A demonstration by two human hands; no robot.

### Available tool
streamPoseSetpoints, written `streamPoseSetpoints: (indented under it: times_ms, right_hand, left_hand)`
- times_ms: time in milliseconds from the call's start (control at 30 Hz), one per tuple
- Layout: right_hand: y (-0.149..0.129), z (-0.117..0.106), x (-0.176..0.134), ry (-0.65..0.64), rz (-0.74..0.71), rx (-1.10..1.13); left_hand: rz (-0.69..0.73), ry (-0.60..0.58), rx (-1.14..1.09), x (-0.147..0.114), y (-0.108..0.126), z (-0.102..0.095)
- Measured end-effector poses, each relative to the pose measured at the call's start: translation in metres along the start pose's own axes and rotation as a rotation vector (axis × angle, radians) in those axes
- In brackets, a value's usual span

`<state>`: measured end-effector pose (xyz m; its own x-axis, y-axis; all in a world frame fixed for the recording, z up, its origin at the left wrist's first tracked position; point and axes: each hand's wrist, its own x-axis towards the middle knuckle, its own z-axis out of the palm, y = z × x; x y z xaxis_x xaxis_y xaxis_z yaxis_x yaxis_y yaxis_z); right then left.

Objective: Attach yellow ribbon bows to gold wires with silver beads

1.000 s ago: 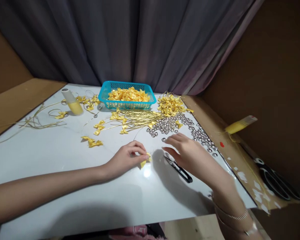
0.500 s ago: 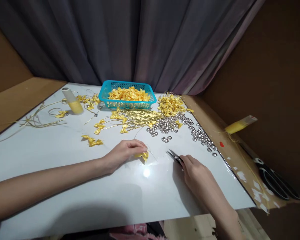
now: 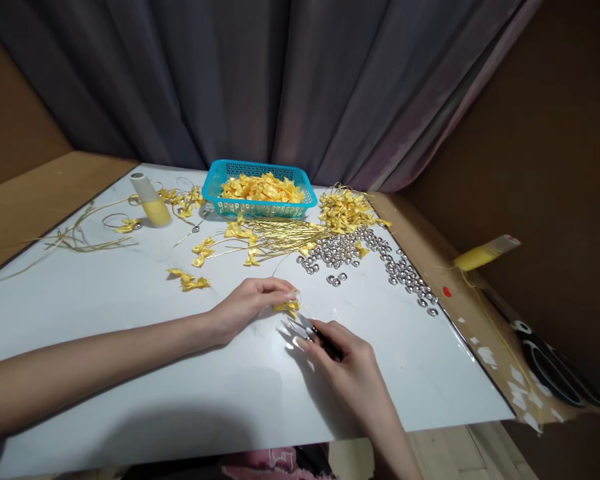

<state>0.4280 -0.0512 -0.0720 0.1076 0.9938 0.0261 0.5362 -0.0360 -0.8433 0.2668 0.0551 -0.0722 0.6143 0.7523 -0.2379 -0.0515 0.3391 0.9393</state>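
Small scissors [image 3: 330, 347] have swung leftward, the right grip [image 3: 347, 350] closed round their dark handles; the blades now lie just beside the yellow bow [image 3: 291, 307], seemingly bringing its fine thread within reach. Pinched in the left grip [image 3: 255, 301], the bow sits mid-tabletop [image 3: 430, 373]. Beyond spread silver beads [image 3: 333, 250], gold cords [image 3: 285, 233] and a blue basket [image 3: 310, 197].

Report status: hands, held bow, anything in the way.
Left hand pinching yellow bow. Right hand holding black-handled snips, blades near bow. Silver pieces beyond both hands, not between them.
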Motion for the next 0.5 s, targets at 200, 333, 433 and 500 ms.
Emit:
streamPoseSetpoints:
  times_ms: [200, 333, 433, 500]
  right_hand:
    - [-0.004, 0.017, 0.003, 0.146, -0.109, -0.129]
    - [-0.005, 0.024, 0.005, 0.172, -0.197, -0.171]
    - [-0.006, 0.028, 0.005, 0.166, -0.229, -0.207]
    - [-0.008, 0.03, 0.005, 0.154, -0.236, -0.219]
  left_hand:
    - [0.003, -0.01, -0.016, 0.0, 0.0, -0.001]
    - [0.01, -0.022, -0.004, 0.002, -0.001, -0.002]
    - [0.009, -0.035, 0.012, 0.001, 0.0, -0.002]
    - [0.009, -0.047, 0.023, 0.0, 0.0, -0.002]
